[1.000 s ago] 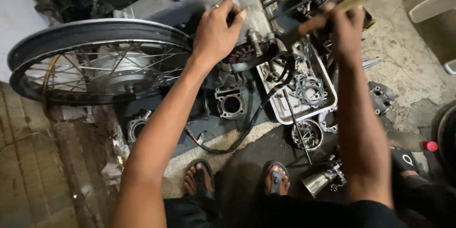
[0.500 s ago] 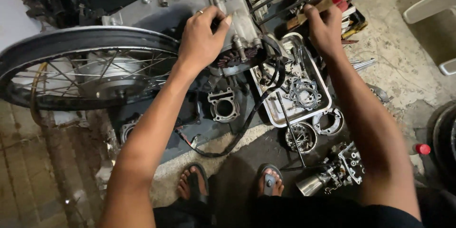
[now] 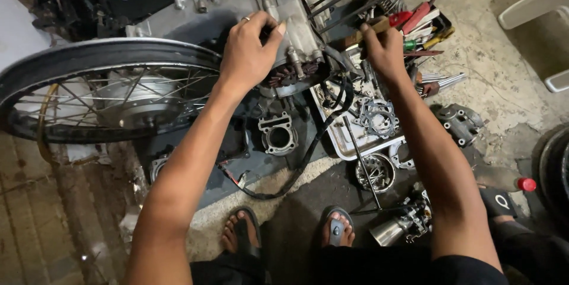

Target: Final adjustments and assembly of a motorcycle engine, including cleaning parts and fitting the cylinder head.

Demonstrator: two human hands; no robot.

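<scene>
Grey cast metal, the engine case (image 3: 237, 6) is lying at upper centre of the frame, looking heavy, rigid and oily (likely slippery); the left hand (image 3: 249, 53) is gripping its edge, the right hand (image 3: 385, 48) is clutching a wooden-handled tool (image 3: 361, 34).

My left hand (image 3: 249, 53) covers part of the engine case (image 3: 237, 0), whose top runs off the frame. My right hand (image 3: 385, 48) hides most of the wooden handle (image 3: 364, 33) in its grip. The spoked wheel (image 3: 106, 92) is cut off at the left edge.
</scene>
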